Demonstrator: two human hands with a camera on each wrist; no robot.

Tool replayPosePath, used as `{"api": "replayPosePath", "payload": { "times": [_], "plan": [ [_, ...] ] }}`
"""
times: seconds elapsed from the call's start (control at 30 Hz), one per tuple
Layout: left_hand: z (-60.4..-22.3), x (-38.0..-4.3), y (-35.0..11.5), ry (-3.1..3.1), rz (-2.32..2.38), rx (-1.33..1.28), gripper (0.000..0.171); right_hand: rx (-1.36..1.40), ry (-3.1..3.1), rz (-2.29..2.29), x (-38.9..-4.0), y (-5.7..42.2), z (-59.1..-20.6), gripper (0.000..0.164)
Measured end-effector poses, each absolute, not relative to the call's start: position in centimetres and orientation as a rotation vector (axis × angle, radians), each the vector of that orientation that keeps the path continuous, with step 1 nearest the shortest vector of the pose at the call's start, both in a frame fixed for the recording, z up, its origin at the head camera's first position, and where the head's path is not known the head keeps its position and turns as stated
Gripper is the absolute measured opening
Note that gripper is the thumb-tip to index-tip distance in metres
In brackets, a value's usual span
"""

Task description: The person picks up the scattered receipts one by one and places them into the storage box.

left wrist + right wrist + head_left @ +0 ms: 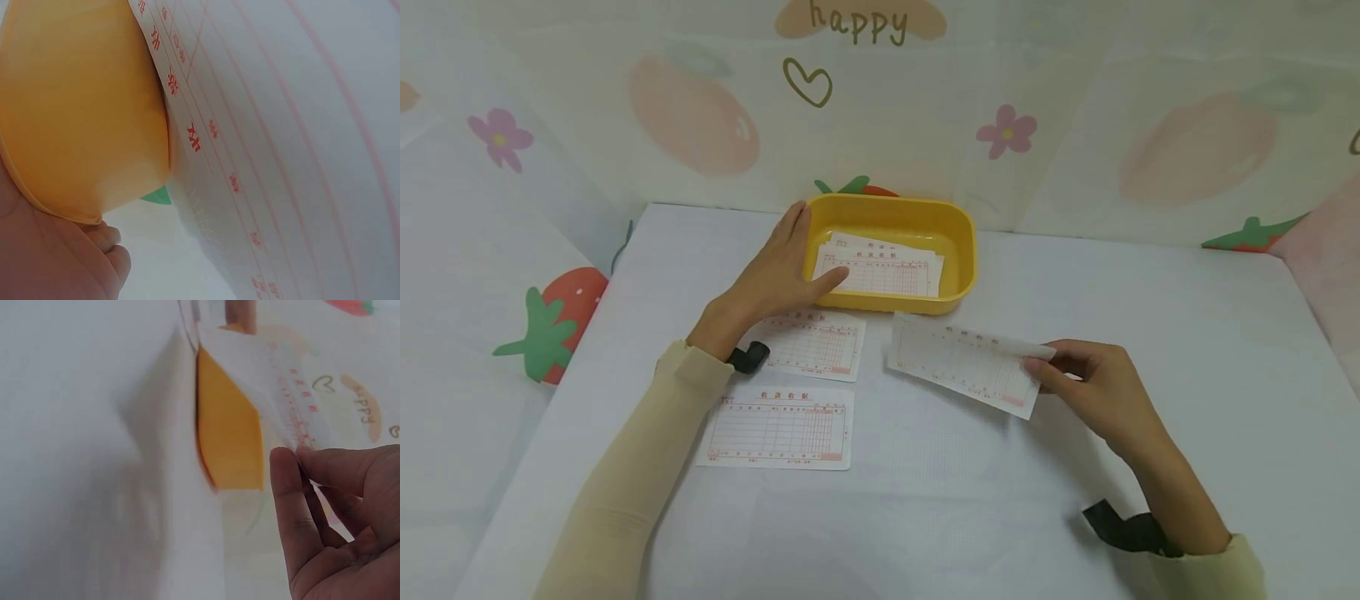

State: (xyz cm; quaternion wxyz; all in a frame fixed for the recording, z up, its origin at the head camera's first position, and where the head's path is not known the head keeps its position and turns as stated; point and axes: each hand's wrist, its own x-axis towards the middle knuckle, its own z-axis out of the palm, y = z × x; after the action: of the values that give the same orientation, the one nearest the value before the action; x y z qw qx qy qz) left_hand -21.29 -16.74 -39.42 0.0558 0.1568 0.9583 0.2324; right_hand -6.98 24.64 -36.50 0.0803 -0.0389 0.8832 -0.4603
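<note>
My right hand point(1093, 387) pinches one paper slip point(966, 362) by its right end, thumb on top and fingers curled under. The slip is tilted and lifted a bit off the white table point(1075, 283), just in front of the yellow tray point(958, 242). My right arm comes in from the bottom right, with a black strap point(1123, 529) at the wrist.

My left hand point(778, 267) reaches forward to the left side of the tray. My fingers lie straight along its rim, and my thumb sticks out flat onto the stack of slips point(887, 267) inside. It grips nothing; it only rests there. My left arm wears a cream sleeve point(625, 475) and stretches up from the bottom left.

Two more slips lie flat on the table near my left arm, one slip point(812, 343) just by my wrist and another slip point(778, 427) closer to me.
</note>
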Motion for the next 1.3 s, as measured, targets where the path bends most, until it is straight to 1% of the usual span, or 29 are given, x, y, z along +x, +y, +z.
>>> {"api": "replayPosePath", "payload": {
  "times": [0.1,0.27,0.6,0.9,1.3],
  "plan": [
    [-39.4,-21.3,-16.7,2.902,0.708,0.475,0.116,-0.099,2.609,-1.439,-7.8,24.7,-36.2,0.032],
    [-39.4,-21.2,-16.7,2.902,0.708,0.476,0.115,-0.090,2.583,-1.575,-9.6,24.7,-35.4,0.031],
    [-39.2,-21.3,-16.7,2.899,0.697,0.467,0.115,-0.050,2.503,-1.790,-14.5,23.5,-33.2,0.031],
    [-39.3,-21.5,-16.7,2.899,0.699,0.475,0.116,-0.064,2.538,-1.596,-18.0,20.9,-32.3,0.035],
    [-39.3,-21.3,-17.0,2.888,0.706,0.474,0.117,-0.120,2.565,-1.468,-20.3,17.4,-32.6,0.032]
  ]
}}
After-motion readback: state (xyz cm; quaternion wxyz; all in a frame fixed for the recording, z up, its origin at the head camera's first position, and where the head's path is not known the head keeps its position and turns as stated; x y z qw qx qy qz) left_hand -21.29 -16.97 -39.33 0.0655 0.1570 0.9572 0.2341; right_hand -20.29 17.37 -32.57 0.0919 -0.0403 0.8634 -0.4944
